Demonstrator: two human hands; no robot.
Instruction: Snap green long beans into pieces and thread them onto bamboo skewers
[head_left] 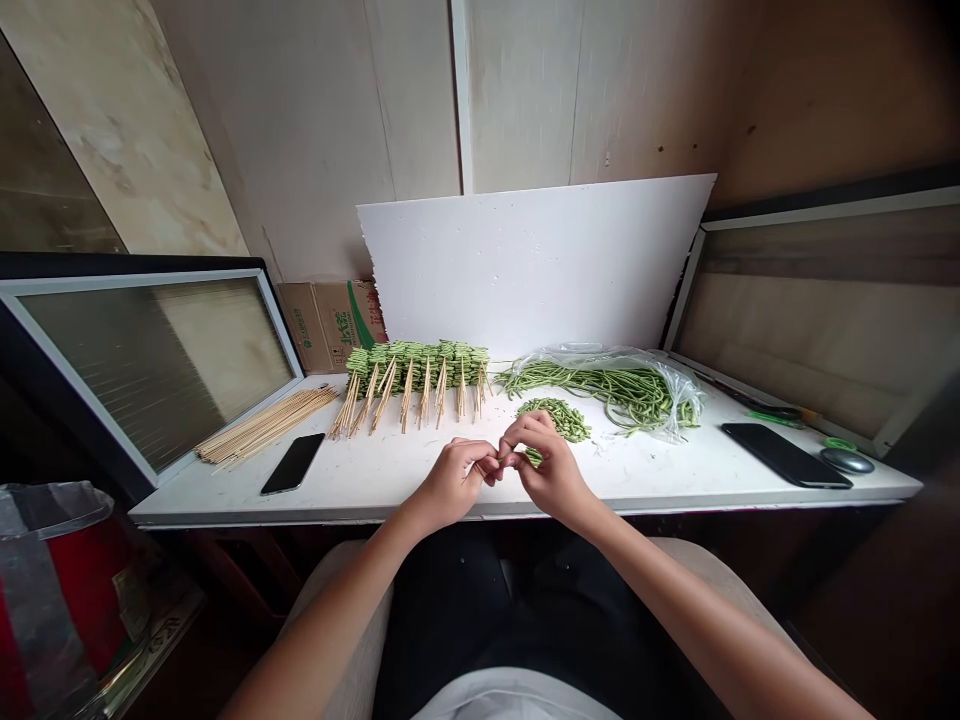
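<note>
Over the front edge of the white table, my left hand [459, 478] and my right hand [546, 465] meet with their fingertips pinched together. A small bit of green bean shows between the fingertips, on the right hand's side. The left fingers are curled closed, and what they grip is hidden. Just beyond my right hand lies a pile of short cut bean pieces [559, 418], partly covered by that hand. Farther back on the left, rows of skewered green bean pieces [420, 358] are stacked, their bamboo sticks [407, 398] pointing toward me.
Loose bamboo skewers [266, 422] lie at left beside a phone [293, 463]. Long green beans [600, 388] spill from a clear plastic bag [679, 400] at back right. Another dark phone [784, 455] and a computer mouse [847, 460] sit at right. A white board [532, 265] stands behind.
</note>
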